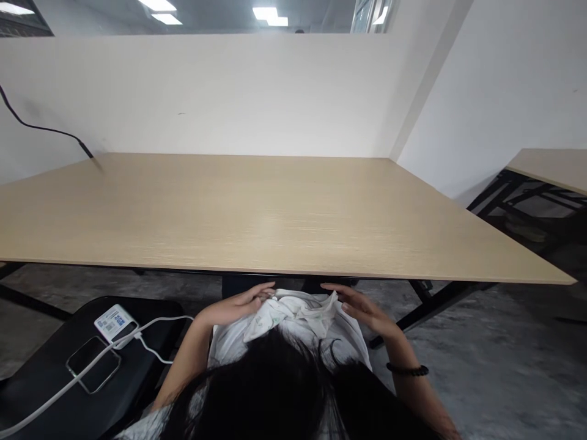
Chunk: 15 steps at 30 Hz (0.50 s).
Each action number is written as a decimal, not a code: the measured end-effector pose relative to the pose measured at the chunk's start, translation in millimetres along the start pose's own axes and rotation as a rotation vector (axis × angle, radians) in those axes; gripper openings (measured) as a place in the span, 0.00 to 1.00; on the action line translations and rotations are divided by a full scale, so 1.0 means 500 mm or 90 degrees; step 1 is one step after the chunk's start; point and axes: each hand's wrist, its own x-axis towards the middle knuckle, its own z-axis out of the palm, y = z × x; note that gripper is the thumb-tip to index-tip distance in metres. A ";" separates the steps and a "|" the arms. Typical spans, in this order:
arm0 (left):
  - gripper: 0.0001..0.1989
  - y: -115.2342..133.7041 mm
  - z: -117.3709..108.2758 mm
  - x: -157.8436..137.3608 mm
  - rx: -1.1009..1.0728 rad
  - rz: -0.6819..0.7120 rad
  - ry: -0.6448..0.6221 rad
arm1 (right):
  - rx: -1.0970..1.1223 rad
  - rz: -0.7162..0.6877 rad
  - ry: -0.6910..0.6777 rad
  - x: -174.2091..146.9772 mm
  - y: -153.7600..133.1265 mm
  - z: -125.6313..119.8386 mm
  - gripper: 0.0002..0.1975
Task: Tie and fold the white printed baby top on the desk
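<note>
A crumpled white cloth [296,310] with faint markings lies on my lap, just below the table's front edge. My left hand [247,302] rests at the cloth's left side, its fingers stretched toward the middle. On the other side is my right hand [360,305], fingers extended and thumb apart, close to the cloth's right edge. Neither hand is closed around anything, and I cannot tell whether the fingertips touch the cloth. A dark beaded bracelet [407,370] circles my right wrist. Dark hair hides the lower part of my lap.
A light wood table [275,214] stretches ahead to a white wall [229,91]. On a black chair [151,330] at left lie a phone [94,365] and a white labelled device [115,324] with a white cable [68,386]. Another table [554,165] stands at right.
</note>
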 end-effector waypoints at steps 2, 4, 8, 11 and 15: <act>0.38 -0.028 -0.016 -0.008 0.014 -0.096 0.021 | 0.005 0.039 0.005 -0.007 0.018 -0.014 0.27; 0.36 -0.056 -0.020 -0.002 0.060 -0.150 0.089 | -0.022 0.074 0.029 0.000 0.042 -0.014 0.27; 0.25 -0.079 -0.003 0.036 0.135 -0.109 0.123 | -0.094 0.088 0.027 0.046 0.078 0.016 0.27; 0.17 -0.049 0.011 0.045 0.176 -0.054 0.124 | -0.161 0.000 0.043 0.072 0.064 0.040 0.19; 0.17 0.031 0.004 0.001 0.200 0.003 0.138 | -0.234 -0.151 0.053 0.054 -0.030 0.052 0.09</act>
